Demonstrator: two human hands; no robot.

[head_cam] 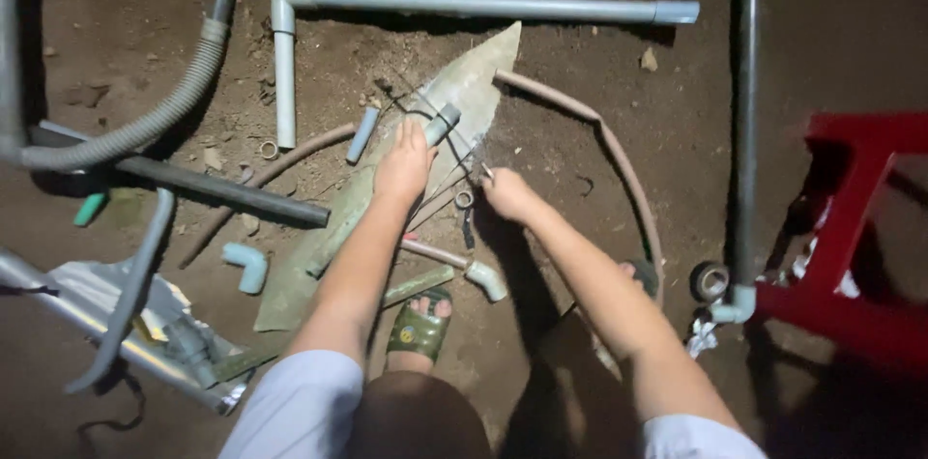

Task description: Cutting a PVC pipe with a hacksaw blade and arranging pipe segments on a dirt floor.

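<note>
We see a short grey pipe piece (442,123) lying on a long pointed slab (464,82) that rests on the dirt floor (580,72). Our left hand (404,164) has its grip closed around the near end of this pipe piece, fingers wrapped over it and pressing it onto the slab. Our right hand (507,193) sits just beside it, pinched shut on a thin tool (481,169) whose tip points toward the pipe; what kind of tool it is we cannot tell. A small ring (464,199) lies between the two hands. Beyond the slab lies a long grey pipe with an elbow (483,5), and a brownish hose (619,159) curves around the right side. To the left are a corrugated hose (174,101) and a black pipe (213,186). Near our sandalled foot (420,329) lie loose elbow fittings (246,264). A red stool (851,227) stands at the right, a tape roll (709,280) near it.
</note>
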